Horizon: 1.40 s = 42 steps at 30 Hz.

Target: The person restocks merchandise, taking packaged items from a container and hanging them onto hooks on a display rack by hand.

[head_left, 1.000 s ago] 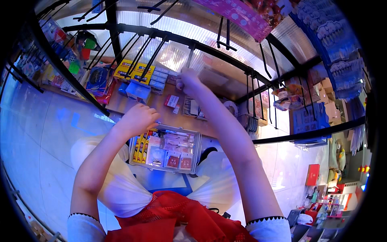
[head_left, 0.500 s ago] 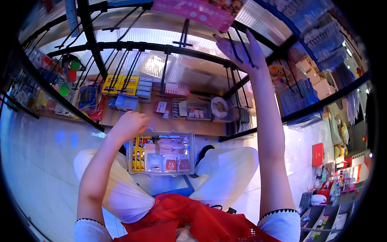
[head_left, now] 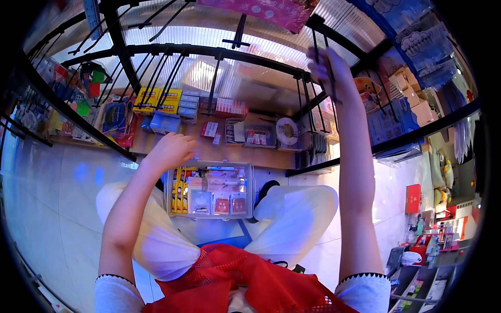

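My left hand [head_left: 173, 149] hovers just past the far left rim of a clear plastic box [head_left: 251, 190]. Its fingers curl downward, and whatever they might hold is hidden beneath. Yellow sticks [head_left: 180, 189], clear packets and small red packets [head_left: 222, 205] fill the box between my knees. High at the right, my right hand [head_left: 333, 70] reaches up among the black display hooks [head_left: 331, 78] of the rack. Its fingers are bent around one hook, somewhat blurred, and the hook's end crosses in front of the wrist.
Yellow boxes [head_left: 168, 100], a light blue box [head_left: 165, 123] and clear trays [head_left: 260, 136] stand on the wooden low shelf [head_left: 209, 151]. A pink card [head_left: 261, 11] hangs overhead. Black rack bars [head_left: 386, 136] cross at both sides. A red box [head_left: 413, 199] stands on the right.
My right hand has shifted right and slightly down, its spread fingers closing in around the hook. My left hand has risen slightly in view, as the box has too.
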{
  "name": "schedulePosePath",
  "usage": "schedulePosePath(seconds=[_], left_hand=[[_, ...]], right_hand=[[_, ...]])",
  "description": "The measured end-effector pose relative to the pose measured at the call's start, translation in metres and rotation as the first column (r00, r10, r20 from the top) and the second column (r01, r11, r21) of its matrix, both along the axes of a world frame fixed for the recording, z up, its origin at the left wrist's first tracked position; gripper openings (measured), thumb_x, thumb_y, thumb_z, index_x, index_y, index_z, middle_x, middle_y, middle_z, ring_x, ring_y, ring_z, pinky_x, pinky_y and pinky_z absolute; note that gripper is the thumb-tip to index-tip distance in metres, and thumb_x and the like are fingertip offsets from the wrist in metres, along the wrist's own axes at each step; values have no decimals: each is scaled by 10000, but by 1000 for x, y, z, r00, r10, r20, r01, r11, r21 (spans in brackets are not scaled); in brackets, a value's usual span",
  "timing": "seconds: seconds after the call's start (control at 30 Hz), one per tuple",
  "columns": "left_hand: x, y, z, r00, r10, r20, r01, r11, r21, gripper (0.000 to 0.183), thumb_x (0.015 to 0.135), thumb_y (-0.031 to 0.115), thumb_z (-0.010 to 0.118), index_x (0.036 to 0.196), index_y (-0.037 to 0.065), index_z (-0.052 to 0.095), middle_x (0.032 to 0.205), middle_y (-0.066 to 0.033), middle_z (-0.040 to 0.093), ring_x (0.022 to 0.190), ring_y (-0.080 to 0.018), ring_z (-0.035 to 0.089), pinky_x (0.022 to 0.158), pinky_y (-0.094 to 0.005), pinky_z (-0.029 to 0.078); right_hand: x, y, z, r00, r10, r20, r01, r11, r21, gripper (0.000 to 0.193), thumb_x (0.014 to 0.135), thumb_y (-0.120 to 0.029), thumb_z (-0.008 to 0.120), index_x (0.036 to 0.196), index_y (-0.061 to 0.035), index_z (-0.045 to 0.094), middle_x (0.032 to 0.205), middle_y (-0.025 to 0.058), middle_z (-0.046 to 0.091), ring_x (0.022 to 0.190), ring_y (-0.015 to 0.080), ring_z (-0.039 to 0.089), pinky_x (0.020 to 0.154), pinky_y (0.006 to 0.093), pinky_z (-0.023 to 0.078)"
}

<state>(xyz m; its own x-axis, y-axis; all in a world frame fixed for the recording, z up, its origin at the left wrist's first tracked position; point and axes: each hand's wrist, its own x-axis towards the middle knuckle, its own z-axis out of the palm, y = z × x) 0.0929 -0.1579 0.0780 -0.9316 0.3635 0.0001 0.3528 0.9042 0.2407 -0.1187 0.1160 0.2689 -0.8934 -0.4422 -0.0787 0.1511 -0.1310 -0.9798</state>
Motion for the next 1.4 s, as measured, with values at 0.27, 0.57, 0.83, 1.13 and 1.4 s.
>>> schedulePosePath(seconds=[0.27, 0.57, 0.83, 1.13, 1.4], left_hand=[[2, -9, 0, 1000, 13, -12, -13, 1000, -5, 195, 761, 177, 591, 914, 57, 578, 847, -91, 594, 841, -271, 573, 748, -387, 424], [6, -13, -7, 998, 58, 31, -58, 998, 5, 217, 731, 162, 607, 916, 52, 577, 854, -100, 592, 843, -278, 569, 753, -386, 428], [2, -25, -22, 998, 52, -38, -53, 998, -42, 170, 760, 190, 594, 854, 49, 574, 820, -107, 605, 808, -285, 594, 741, -394, 454], [16, -22, -14, 968, 174, 183, -153, 981, -121, 240, 785, 214, 587, 971, 63, 569, 895, -96, 591, 885, -277, 569, 773, -375, 439], [26, -23, -18, 944, 212, 252, -181, 973, -142, 255, 798, 230, 593, 1000, 75, 574, 917, -83, 599, 903, -271, 570, 788, -377, 441]], right_hand=[[54, -15, -92, 998, 25, 66, -47, 934, 355, 218, 872, -239, 391, 830, -34, 453, 700, 60, 480, 484, 117, 469, 376, 244, 375], [-18, -57, -139, 977, -94, 193, 7, 912, 410, 321, 895, -277, 327, 812, 0, 466, 583, 80, 463, 458, 159, 452, 409, 310, 411], [-32, -48, -179, 997, 36, 63, -63, 857, 511, 489, 914, -401, 267, 777, -12, 530, 544, 67, 502, 430, 191, 480, 403, 313, 384], [77, 29, -397, 856, 336, -393, 84, 660, 747, 257, 860, -208, 438, 946, -7, 573, 820, 123, 600, 803, 264, 579, 691, 350, 467], [181, -30, -444, 690, 720, -76, -51, 153, 987, 450, 721, -159, 585, 1128, -11, 462, 1171, 175, 485, 1122, 304, 458, 890, 425, 412]])
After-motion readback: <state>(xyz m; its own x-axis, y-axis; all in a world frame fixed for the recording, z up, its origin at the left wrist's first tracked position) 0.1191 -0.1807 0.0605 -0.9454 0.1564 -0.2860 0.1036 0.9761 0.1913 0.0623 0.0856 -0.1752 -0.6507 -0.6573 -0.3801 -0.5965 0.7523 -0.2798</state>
